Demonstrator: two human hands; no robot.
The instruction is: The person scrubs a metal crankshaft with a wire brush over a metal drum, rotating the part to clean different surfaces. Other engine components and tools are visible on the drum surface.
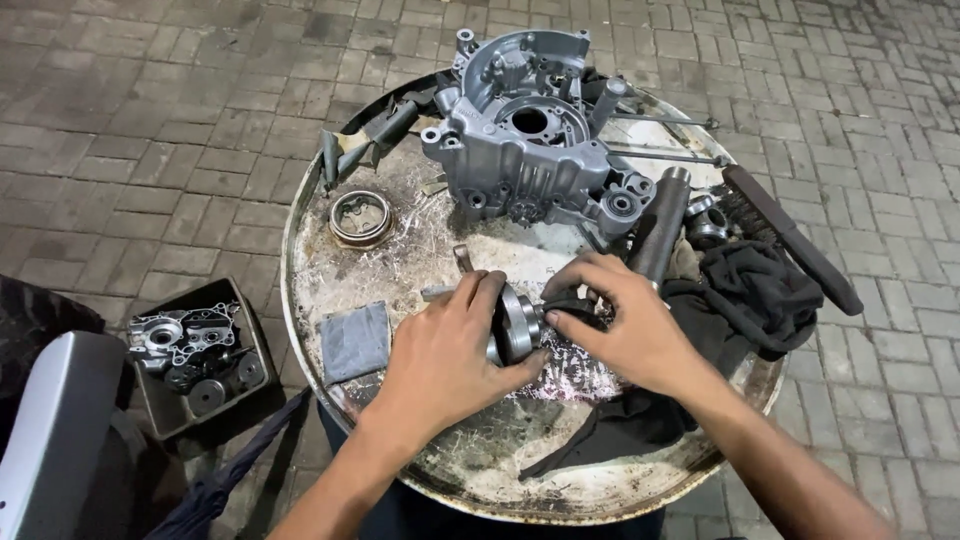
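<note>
Both hands are working at the near middle of a round metal tray (300, 270). Left hand (445, 350) is gripping a steel crankshaft (512, 322) lying on the tray, while right hand (625, 320) is pinching a black rag (572, 305) against it; a grey engine case (530, 150) is sitting beyond.

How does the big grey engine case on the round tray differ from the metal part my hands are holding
The engine case is far larger than the held part. The case lies untouched at the tray's far side; the part is gripped by the left hand, with the right hand pressing a black cloth to it. The case is matt grey, the part shinier. Both are metal.
</note>
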